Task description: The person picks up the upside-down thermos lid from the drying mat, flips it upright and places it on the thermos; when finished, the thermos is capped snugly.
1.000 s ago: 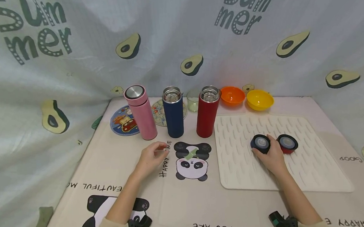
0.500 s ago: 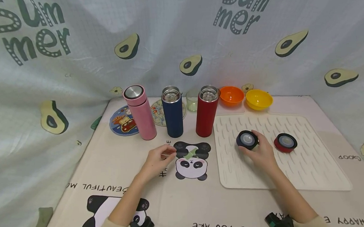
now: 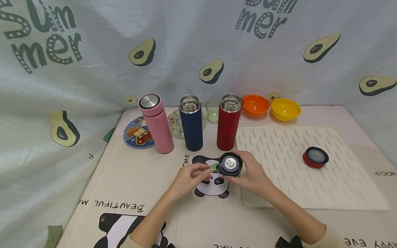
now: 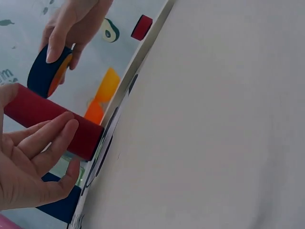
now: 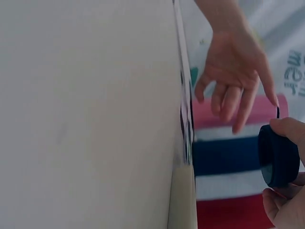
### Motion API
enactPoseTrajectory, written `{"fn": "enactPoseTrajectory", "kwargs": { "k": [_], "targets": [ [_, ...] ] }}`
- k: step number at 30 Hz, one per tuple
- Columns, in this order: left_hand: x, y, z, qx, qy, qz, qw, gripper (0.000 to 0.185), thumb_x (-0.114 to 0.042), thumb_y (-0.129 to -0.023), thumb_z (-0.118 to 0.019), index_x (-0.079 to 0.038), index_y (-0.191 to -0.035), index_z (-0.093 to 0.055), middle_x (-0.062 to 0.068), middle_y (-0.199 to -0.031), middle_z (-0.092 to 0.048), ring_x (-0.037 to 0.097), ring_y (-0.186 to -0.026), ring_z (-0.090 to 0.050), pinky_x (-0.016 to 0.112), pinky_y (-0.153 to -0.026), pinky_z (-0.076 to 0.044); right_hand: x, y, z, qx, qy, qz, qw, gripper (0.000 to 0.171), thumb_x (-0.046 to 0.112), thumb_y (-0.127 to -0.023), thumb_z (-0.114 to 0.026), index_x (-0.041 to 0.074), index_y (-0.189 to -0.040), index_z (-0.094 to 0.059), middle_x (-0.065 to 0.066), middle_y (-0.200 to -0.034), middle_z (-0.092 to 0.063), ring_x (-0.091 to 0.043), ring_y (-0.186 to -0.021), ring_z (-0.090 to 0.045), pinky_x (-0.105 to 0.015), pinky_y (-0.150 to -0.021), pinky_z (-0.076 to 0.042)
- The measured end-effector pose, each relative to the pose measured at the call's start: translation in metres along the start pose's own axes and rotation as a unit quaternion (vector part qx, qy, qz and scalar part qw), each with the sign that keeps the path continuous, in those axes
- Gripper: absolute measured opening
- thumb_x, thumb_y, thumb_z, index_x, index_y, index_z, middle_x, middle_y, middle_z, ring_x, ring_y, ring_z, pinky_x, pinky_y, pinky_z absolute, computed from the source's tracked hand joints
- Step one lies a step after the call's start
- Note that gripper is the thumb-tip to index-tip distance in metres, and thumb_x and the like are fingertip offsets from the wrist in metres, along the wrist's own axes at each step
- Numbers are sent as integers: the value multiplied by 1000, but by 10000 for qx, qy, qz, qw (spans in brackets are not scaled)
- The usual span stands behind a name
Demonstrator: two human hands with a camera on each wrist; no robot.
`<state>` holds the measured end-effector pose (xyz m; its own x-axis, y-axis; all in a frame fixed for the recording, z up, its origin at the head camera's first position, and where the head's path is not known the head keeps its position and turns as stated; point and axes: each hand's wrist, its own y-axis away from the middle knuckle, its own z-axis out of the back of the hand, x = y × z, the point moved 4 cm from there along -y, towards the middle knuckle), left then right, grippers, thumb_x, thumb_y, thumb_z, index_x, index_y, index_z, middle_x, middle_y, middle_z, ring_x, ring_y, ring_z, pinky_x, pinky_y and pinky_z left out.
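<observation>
The right hand point(image 3: 251, 173) has lifted the blue lid point(image 3: 230, 164) off the mat point(image 3: 289, 179) and brought it over the panda print, in front of the open blue flask point(image 3: 191, 122); its fingers grip the lid's rim. The left hand point(image 3: 191, 177), fingers relaxed and holding nothing, has closed in beside it. The red lid point(image 3: 315, 157) stays on the mat.

Three tall flasks stand in a row: one pink flask point(image 3: 156, 123), one blue flask point(image 3: 191, 122) and one red flask point(image 3: 229, 121). There are two loose lids, one dark blue lid point(image 3: 230, 164) and one red lid point(image 3: 315, 157), and two bowls, one orange bowl point(image 3: 255, 104) and one yellow bowl point(image 3: 286, 109). Also on the counter are two round coasters point(image 3: 134, 133), one small glass point(image 3: 212, 109) and one white ribbed mat point(image 3: 288, 160).
</observation>
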<state>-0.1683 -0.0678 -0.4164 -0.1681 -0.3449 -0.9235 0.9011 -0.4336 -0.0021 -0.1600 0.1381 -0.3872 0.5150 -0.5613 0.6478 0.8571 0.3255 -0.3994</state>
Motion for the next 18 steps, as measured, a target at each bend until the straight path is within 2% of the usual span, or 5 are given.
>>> {"fn": "enactPoseTrajectory", "kwargs": {
  "k": [4, 8, 11, 15, 18],
  "targets": [
    [-1, 1, -5, 296, 516, -61, 9982, 33, -20, -95, -49, 6, -111, -60, 15, -91, -69, 23, -90, -65, 32, -85, -48, 12, -1, -14, 67, -36, 548, 9985, 75, 15, -62, -84, -1, -125, -46, -9, -118, -52, -22, -109, -47, -42, -88, -45],
    [0, 0, -6, 349, 769, -118, 9964, 27, -12, -95, -50, 9, -97, -65, 18, -85, -68, 27, -86, -66, 29, -79, -50, 17, -4, -24, 49, -8, 860, 9963, 76, 14, -61, -85, -4, -123, -46, -11, -117, -53, -23, -109, -47, -40, -89, -45],
    [-1, 0, -5, 227, 1007, -79, 9946, 26, -12, -94, -51, 10, -97, -65, 19, -85, -68, 27, -85, -66, 36, -79, -51, 19, -7, -26, 46, 34, 860, 9963, 76, 15, -61, -85, -4, -123, -46, -11, -118, -53, -22, -109, -47, -39, -89, -45],
    [0, 0, -4, 63, 1540, 90, 9880, 31, -16, -93, -53, 12, -103, -62, 20, -88, -67, 30, -88, -65, 46, -81, -49, 20, -9, -27, 84, 1, 754, 9971, 76, 16, -63, -85, -1, -126, -45, -10, -120, -52, -22, -111, -46, -38, -91, -44],
    [4, -1, -3, 28, 1861, 268, 9822, 33, -16, -91, -55, 13, -104, -60, 17, -88, -68, 30, -89, -65, 45, -81, -49, 20, -11, -29, 154, -12, 733, 9972, 75, 14, -64, -84, 0, -127, -45, -10, -121, -52, -20, -112, -45, -38, -91, -44]
  ]
}}
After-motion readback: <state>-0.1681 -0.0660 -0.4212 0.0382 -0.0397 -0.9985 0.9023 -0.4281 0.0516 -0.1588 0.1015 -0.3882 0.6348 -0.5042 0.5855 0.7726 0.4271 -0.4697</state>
